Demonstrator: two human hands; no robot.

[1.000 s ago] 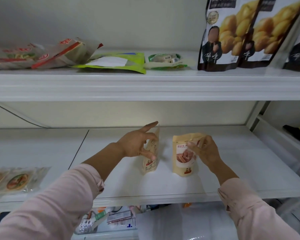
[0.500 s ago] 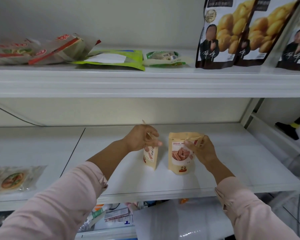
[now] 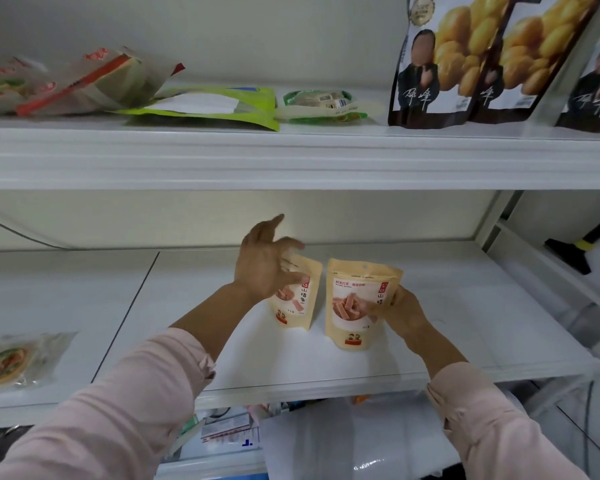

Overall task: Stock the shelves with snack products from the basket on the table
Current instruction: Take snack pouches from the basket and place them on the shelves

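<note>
From my feed: the middle shelf (image 3: 430, 323) holds both pouches upright. The right pouch (image 3: 352, 306) stays pinched by the right hand (image 3: 402, 310). The left pouch (image 3: 297, 306) has swung face-out, and the left hand (image 3: 264, 268) is now spread loose against it. Nearly placed, I reckon.

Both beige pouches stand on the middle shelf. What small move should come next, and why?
Probably the right hand should let go of the right pouch. It stands upright on the middle shelf, label forward, beside the left pouch, which the open left hand seems barely to touch.
</note>
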